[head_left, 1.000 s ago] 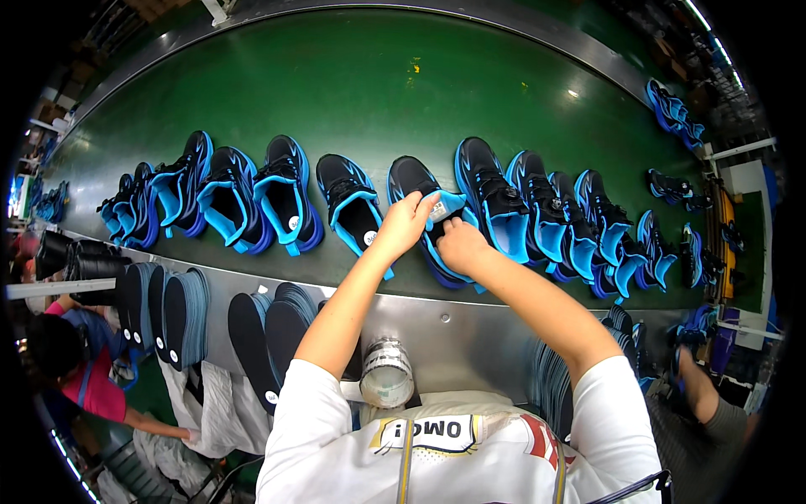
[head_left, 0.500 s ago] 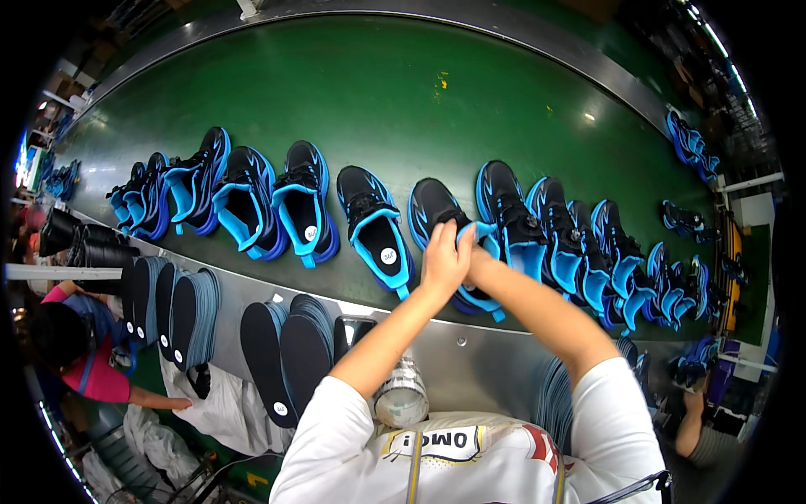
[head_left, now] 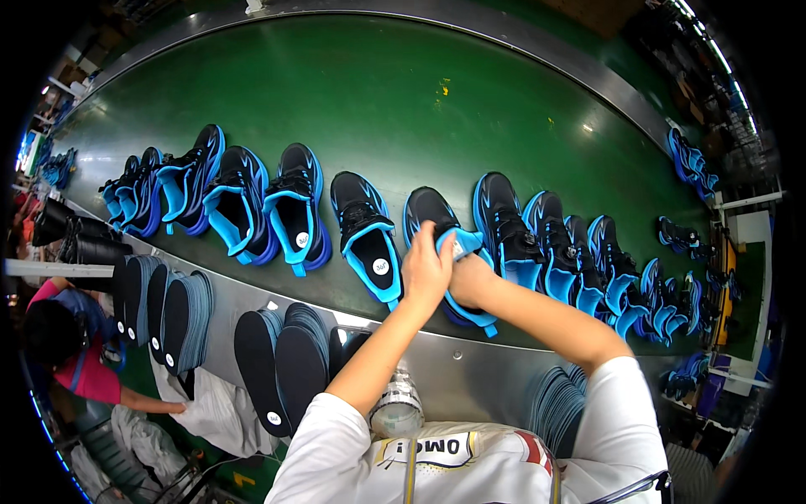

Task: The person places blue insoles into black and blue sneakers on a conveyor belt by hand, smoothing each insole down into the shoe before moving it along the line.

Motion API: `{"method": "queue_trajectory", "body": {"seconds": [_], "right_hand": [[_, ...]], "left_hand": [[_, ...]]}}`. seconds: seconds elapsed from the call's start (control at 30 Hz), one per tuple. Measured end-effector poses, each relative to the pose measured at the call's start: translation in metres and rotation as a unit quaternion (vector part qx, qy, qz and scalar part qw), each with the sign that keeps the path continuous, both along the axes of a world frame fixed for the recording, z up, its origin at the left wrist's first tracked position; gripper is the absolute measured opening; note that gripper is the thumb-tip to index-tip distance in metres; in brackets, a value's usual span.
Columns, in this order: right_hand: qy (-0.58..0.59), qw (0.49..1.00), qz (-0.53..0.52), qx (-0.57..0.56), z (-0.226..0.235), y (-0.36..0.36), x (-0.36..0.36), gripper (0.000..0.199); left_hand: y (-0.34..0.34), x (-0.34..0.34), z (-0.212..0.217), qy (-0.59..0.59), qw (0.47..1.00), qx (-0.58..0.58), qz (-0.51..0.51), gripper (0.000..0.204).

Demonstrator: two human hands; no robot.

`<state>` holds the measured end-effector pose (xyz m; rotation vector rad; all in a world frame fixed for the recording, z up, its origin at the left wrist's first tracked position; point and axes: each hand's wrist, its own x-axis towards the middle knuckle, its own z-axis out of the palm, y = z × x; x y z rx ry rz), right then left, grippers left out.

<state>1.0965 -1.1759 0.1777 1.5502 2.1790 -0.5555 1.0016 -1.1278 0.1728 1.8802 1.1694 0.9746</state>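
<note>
A black sneaker with blue lining (head_left: 430,207) stands on the green work surface in front of me, toe pointing away. My left hand (head_left: 426,270) is closed at its tongue, thumb against the pale inner side of the raised flap. Into the shoe's opening reaches my right hand (head_left: 473,281); its fingers are hidden inside. Just left stands another sneaker (head_left: 359,198), with a round white sticker visible on its insole. Close on the right is a similar sneaker (head_left: 499,202).
More sneakers (head_left: 295,172) line the green belt-like surface (head_left: 336,84) on both sides. Along the near metal ledge (head_left: 453,370) lie stacks of dark insoles (head_left: 302,357) and a roll of clear tape (head_left: 397,412). At the far left, a person in pink (head_left: 96,378) holds a white bag (head_left: 222,412).
My right hand has moved deeper into the sneaker, and the tongue's pale inner side now shows beside my left thumb. Most of the row appears slightly further left in view.
</note>
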Motion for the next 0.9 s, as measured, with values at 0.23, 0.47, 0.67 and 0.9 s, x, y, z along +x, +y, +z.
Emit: {"method": "queue_trajectory", "body": {"seconds": [0.23, 0.47, 0.67, 0.9], "right_hand": [[0.018, 0.958, -0.1, -0.27, 0.057, -0.017, -0.009, 0.065], [0.226, 0.901, -0.265, 0.26, 0.058, -0.098, -0.01, 0.017], [0.341, 0.817, -0.381, 0.267, 0.028, -0.154, -0.041, 0.022], [0.426, 0.782, -0.386, 0.243, 0.041, -0.091, -0.056, 0.031]], "left_hand": [[0.012, 0.003, 0.012, 0.161, 0.929, 0.305, -0.131, 0.027], [0.012, -0.011, 0.021, 0.202, 0.918, 0.279, -0.198, 0.034], [-0.021, -0.039, 0.034, 0.172, 0.913, 0.307, -0.208, 0.016], [0.034, -0.037, 0.046, 0.105, 0.979, 0.09, -0.147, 0.01]]}}
